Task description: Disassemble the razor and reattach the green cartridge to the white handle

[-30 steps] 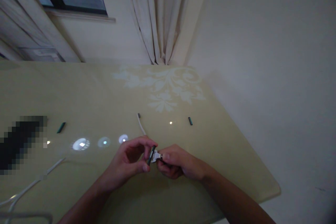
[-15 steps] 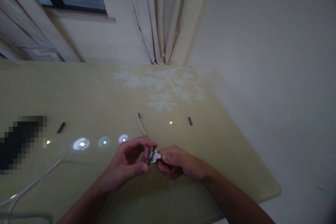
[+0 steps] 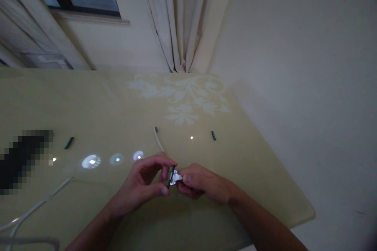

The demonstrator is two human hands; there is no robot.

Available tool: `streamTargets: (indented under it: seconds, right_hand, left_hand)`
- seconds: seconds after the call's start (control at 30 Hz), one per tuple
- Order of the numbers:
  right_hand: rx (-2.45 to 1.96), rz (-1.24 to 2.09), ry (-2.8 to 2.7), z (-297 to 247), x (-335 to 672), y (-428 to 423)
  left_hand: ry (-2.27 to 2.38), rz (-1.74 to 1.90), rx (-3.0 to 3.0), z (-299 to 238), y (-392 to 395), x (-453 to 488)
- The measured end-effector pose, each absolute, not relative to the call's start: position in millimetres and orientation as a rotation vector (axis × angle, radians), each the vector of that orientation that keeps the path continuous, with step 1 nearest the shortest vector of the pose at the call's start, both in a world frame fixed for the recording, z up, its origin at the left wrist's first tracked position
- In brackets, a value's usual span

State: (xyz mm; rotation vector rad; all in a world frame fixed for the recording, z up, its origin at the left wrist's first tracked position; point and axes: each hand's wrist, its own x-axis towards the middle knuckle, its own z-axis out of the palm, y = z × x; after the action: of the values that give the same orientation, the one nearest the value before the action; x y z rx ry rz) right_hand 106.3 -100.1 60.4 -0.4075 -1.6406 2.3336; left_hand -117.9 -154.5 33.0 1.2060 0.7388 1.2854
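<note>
My left hand (image 3: pixel 144 184) pinches a dark razor cartridge (image 3: pixel 171 176) by its two ends, between thumb and fingertips. Against its right side sits the silver head of a razor handle (image 3: pixel 177 177), and my right hand (image 3: pixel 200 182) is closed around the handle, most of which is hidden in the fist. Whether cartridge and handle are locked together I cannot tell. Beyond my hands lies a white toothbrush (image 3: pixel 159 140) with dark bristles, its lower end hidden by my left hand. Small dark-green cartridges rest on the table, one to the right (image 3: pixel 213 135) and another to the left (image 3: pixel 69 142).
The pale yellow glass table (image 3: pixel 265 188) has a floral pattern and light reflections; its edge slants down at the right. A white cable (image 3: pixel 38 205) runs along the lower left, near a pixelated dark object (image 3: pixel 23 160). Curtains (image 3: pixel 182 19) hang behind the table.
The cartridge and the razor's silver head have turned slightly in my hands, and more of the silver shows. Both hands keep nearly the same place and grip.
</note>
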Motion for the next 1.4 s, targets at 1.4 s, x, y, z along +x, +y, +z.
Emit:
streamTargets:
  seconds: [1.4]
  right_hand:
    - [-0.441, 2.142, -1.853, 60.5, 109.8, -101.6]
  left_hand:
    - [0.746, 1.273, 1.208, 30.3, -151.9, -122.0]
